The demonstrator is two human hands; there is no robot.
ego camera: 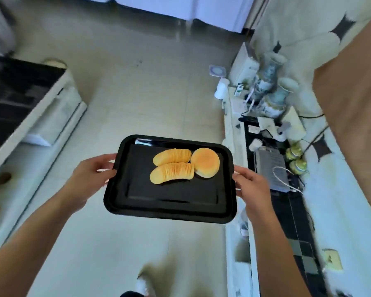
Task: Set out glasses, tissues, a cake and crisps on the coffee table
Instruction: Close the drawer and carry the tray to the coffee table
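Observation:
A black rectangular tray (pixel 159 202) hangs level in mid-air above the tiled floor. My left hand (pixel 92 171) grips its left rim and my right hand (pixel 252 184) grips its right rim. On the tray's far right part lie two stacks of yellow crisps (pixel 171 165), one behind the other. A round golden cake (pixel 205 162) sits just right of them, touching the stacks. No glasses or tissues are in view.
The coffee table (pixel 19 99), dark-topped with white sides, stands at the left. A long low cabinet (pixel 240 133) runs along the right wall, crowded with porcelain vases (pixel 274 97), cables and small jars. Pale floor tiles (pixel 137 93) stretch ahead. My foot (pixel 144 284) shows at the bottom.

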